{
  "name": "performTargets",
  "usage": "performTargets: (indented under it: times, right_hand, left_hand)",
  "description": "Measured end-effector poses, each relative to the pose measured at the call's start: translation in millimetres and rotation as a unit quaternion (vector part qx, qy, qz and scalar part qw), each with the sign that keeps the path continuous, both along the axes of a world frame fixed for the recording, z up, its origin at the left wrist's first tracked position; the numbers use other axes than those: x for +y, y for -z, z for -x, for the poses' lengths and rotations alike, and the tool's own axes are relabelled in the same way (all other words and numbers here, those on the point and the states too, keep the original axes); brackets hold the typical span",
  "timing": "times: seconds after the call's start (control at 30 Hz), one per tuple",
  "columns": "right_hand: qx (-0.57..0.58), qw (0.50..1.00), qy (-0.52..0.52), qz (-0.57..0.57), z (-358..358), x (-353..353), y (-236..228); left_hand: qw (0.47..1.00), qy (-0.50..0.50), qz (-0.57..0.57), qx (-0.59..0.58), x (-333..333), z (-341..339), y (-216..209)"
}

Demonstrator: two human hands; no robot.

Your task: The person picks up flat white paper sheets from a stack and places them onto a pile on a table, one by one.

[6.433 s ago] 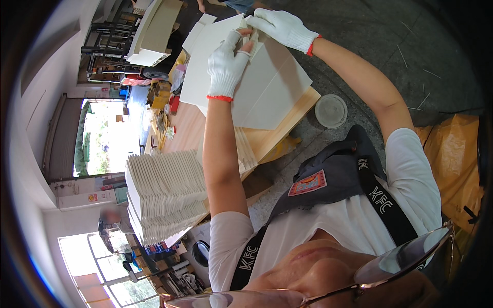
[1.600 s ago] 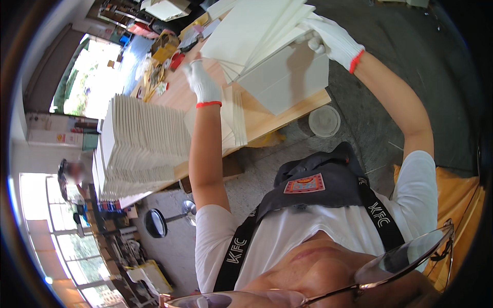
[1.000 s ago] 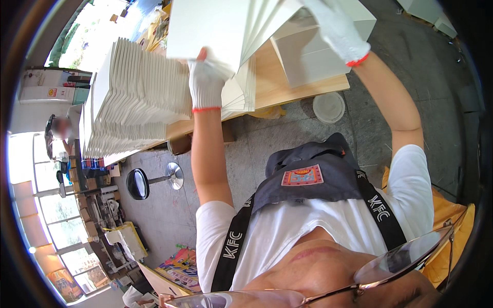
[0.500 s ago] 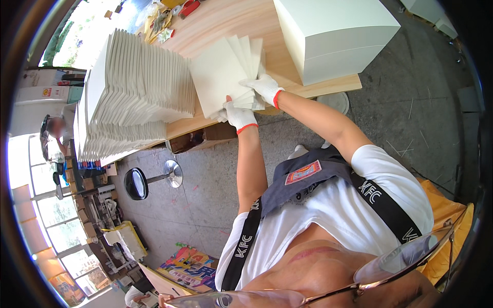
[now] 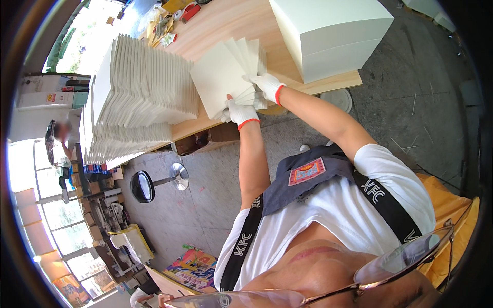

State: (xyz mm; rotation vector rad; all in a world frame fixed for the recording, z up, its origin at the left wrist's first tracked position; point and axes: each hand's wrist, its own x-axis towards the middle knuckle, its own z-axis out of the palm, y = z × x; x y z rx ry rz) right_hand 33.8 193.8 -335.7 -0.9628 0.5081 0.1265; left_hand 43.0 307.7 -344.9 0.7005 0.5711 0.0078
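Nearest the viewpoint, a dark grey apron (image 5: pixel 303 177) is being worn. Beyond it, at the near edge of the worktop (image 5: pixel 221 25), a low pile of fanned sheets (image 5: pixel 218 74) is being handled by both gloved hands. A second earlier, a fanned bundle was being held above the worktop, towards the white block; now no bundle is being held aloft, and the low pile is being attended to instead. The work thus appears to be passing from carrying to adjusting.

The near corner of the pile is being pinched by the left hand (image 5: pixel 240 112), its thumb laid on top and its other fingers partly curled at the edge. The pile's right side is being touched by the right hand (image 5: pixel 264 87), half closed; its fingertips are being partly hidden, so a firm clamp cannot be told. The hands are being kept close together but not touching.

To the pile's left, a tall stack (image 5: pixel 141 84) of wavy-edged white sheets is being supported near the same edge; to its right, a white block (image 5: pixel 341 46) is being carried near the worktop's right near corner. Towards the far edge, a red object (image 5: pixel 190 12) is being left among small oddments.
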Motion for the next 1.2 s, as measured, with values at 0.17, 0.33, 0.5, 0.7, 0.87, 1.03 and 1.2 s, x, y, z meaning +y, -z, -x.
performTargets:
  times: [0.17,0.33,0.5,0.7,0.87,1.03,1.2]
  right_hand:
    - [-0.093,0.974,-0.122,0.166,87.4,-46.5,-21.2]
    - [-0.075,0.934,-0.278,0.21,185.8,-141.7,-63.6]
    - [-0.188,0.881,0.144,0.409,213.5,-247.7,-124.4]
    - [0.009,0.669,0.296,0.682,198.1,-319.1,-167.4]
    - [0.062,0.64,0.133,0.754,169.9,-315.8,-182.4]
    - [-0.044,0.449,0.122,0.884,168.6,-342.6,-188.4]
    - [-0.146,0.496,0.145,0.843,137.8,-348.7,-197.4]
  left_hand:
    - [0.992,0.061,0.103,0.041,39.6,38.8,8.2]
    - [0.954,0.188,-0.017,-0.232,-27.1,139.2,-83.4]
    - [0.626,0.269,-0.333,-0.652,-103.9,104.1,-182.1]
    - [0.358,0.318,-0.547,-0.687,-268.3,8.9,-240.7]
    - [0.312,0.434,-0.635,-0.558,-301.1,-4.1,-240.3]
    - [0.352,0.413,-0.594,-0.594,-299.1,3.0,-216.2]
    - [0.314,0.368,-0.574,-0.661,-303.8,-4.8,-203.1]
